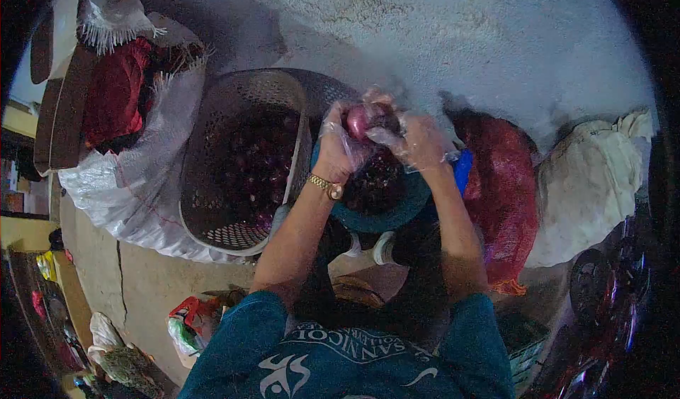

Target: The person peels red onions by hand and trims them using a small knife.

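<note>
pale rough wall [496,37] behind, crate [237,239] and red sack [499,193] flanking onion [363,120]-holding hands

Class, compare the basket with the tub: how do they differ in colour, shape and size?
The basket is grey, while the tub is blue-green. The basket is oblong with a perforated wall; the tub has a rounded rim. The basket looks larger than the tub. Both are open-topped and hold dark contents.
</note>
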Tool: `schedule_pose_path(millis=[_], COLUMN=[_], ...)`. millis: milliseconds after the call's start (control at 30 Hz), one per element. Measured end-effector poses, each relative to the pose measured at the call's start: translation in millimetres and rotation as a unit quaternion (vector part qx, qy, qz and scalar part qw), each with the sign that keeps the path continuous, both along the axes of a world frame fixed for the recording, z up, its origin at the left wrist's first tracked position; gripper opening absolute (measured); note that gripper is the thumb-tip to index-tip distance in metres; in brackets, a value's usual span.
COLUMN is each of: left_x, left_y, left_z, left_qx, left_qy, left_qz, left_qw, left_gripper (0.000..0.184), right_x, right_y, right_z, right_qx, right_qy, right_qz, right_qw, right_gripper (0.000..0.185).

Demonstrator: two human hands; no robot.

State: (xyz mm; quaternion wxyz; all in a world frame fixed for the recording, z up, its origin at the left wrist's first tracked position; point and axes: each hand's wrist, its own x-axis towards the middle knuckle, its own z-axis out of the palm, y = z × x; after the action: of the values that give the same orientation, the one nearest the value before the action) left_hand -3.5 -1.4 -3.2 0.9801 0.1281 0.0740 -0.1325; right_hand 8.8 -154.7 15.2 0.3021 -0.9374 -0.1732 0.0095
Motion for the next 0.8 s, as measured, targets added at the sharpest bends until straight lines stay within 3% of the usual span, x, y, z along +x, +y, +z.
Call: schedule_pose_path(millis=[33, 100, 167, 300, 467, 600, 667, 700, 767, 800], left_x=[-0.2, 5.8, 15.4, 2.8, -3.6, -1.9, 5.0, 3.0, -5.9, -6.9], left_y=[2.4, -3.8, -5.2, -9.4, -9.3, -10.5, -4.4, -4.7, -2.8, 4.3], left_z=[4.4, -7.4, -46.2, -19.6, -7.2, -11.2, -37.0, -25.6, 8.6, 1.7], left_qx=[0.006, 0.014, 0.027, 0.032, 0.043, 0.050, 0.038, 0.037, 0.012, 0.015], left_qy=[0.000, 0.052, -0.005, 0.051, 0.083, 0.083, -0.029, -0.029, 0.074, 0.050], left_qz=[-0.067, -0.056, -0.004, 0.064, 0.190, 0.208, 0.165, 0.165, 0.011, -0.024], left_qw=[0.998, 0.997, 1.000, 0.996, 0.977, 0.973, 0.985, 0.985, 0.997, 0.998], left_gripper=[0.042, 0.044, 0.042, 0.041, 0.045, 0.046, 0.041, 0.041, 0.034, 0.036], right_x=[2.5, -2.9, -7.1, -11.1, -7.9, -9.1, -8.5, -7.4, -5.8, -5.4], right_y=[-3.5, -6.4, 1.2, 12.5, 23.4, 24.9, 22.1, 18.3, 9.1, 9.2], right_z=[-0.9, 5.6, 16.0, -0.5, -19.4, -27.4, -14.6, -5.3, 8.3, 4.0], right_qx=[-0.007, -0.062, -0.112, -0.122, -0.017, 0.015, 0.058, 0.057, -0.014, -0.037], right_qy=[-0.016, -0.049, 0.011, -0.033, 0.031, 0.023, 0.103, 0.102, 0.044, -0.019], right_qz=[0.025, 0.016, 0.010, -0.021, -0.005, -0.023, -0.015, -0.016, -0.017, -0.020], right_qw=[1.000, 0.997, 0.994, 0.992, 0.999, 0.999, 0.993, 0.993, 0.999, 0.999], right_gripper=[0.070, 0.073, 0.074, 0.075, 0.084, 0.084, 0.082, 0.082, 0.081, 0.080])
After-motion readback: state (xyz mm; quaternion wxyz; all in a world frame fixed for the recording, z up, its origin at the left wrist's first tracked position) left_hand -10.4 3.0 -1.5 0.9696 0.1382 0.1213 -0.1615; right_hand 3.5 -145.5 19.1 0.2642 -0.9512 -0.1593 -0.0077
